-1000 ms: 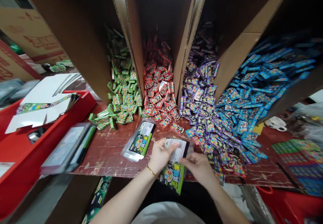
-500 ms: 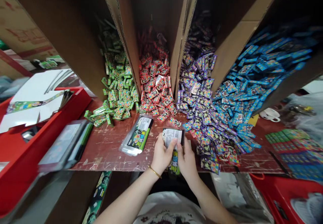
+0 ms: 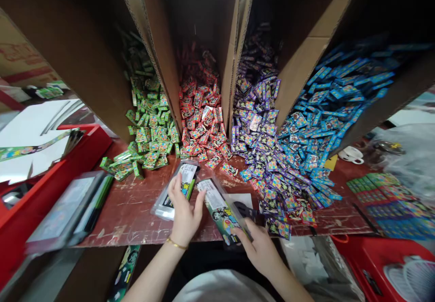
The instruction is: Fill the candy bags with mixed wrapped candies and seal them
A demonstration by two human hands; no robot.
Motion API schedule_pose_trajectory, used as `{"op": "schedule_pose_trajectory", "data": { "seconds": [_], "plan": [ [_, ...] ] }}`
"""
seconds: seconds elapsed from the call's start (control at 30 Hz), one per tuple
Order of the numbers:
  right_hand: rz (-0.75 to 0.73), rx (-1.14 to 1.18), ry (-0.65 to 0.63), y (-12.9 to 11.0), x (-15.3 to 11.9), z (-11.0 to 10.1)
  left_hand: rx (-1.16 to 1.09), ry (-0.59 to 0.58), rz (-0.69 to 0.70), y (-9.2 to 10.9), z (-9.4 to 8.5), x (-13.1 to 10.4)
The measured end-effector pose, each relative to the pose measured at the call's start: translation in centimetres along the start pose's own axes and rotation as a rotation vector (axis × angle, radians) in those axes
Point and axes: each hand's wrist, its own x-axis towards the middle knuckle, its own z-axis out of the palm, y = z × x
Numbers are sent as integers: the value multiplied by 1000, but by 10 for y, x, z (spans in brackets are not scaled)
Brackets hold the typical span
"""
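My left hand [image 3: 184,211] has its fingers apart over the lower part of a clear plastic sleeve with a black and green card [image 3: 186,188], lying on the dark red table [image 3: 132,209]. Nothing shows in its grasp. My right hand [image 3: 260,245] grips the lower right edge of a sleeved card [image 3: 222,216] with a barcode label at its top end. That card tilts near the table's front edge. Beneath and beside it, a white sheet and a black object [image 3: 246,209] are partly hidden.
Cardboard partitions separate heaps of green [image 3: 152,132], red [image 3: 202,125], purple [image 3: 258,125] and blue packets [image 3: 316,129]. A red bin [image 3: 54,175] and stacked sleeves [image 3: 64,207] are left. Arranged packets [image 3: 390,197] lie right.
My left hand has let go of the sleeved card and moved left to the other sleeve. My right hand has moved slightly right and down, still gripping the card. The view has shifted right.
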Motion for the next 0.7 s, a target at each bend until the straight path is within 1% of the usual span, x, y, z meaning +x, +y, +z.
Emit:
{"op": "schedule_pose_trajectory", "data": {
  "seconds": [0.03,0.07,0.1,0.13,0.2,0.27,0.3,0.33,0.37,0.4,0.47,0.53,0.6,0.63,0.7],
  "plan": [
    [-5,-47,-39,1,-1,-8,35,-68,113,2,-9,4],
    [-14,-90,-89,1,-1,-17,44,-157,169,5,-18,7],
    [-25,-123,-140,0,0,-26,40,-238,170,8,-26,10],
    [-37,-141,-182,-1,2,-34,20,-324,118,12,-32,13],
    [-62,-112,-221,-3,8,-46,-75,-545,-97,18,-40,14],
    [-91,-29,-229,-5,15,-52,-251,-836,-339,23,-42,13],
    [-107,15,-229,-5,19,-53,-351,-957,-434,24,-42,11],
    [-122,53,-233,-5,23,-53,-437,-1031,-507,24,-43,10],
    [-136,82,-246,-5,27,-52,-497,-1060,-560,23,-44,10],
    [-143,104,-269,-5,32,-52,-528,-1050,-596,20,-46,10],
    [-115,157,-322,-6,43,-49,-529,-964,-655,10,-52,13],
    [-51,260,-357,-8,56,-44,-505,-827,-716,-1,-61,18],
    [10,403,-361,-11,69,-37,-493,-699,-773,-11,-70,20],
    [28,471,-365,-13,75,-33,-492,-673,-789,-14,-75,19],
    [58,570,-381,-16,85,-26,-478,-686,-762,-16,-83,14]
  ]
}}
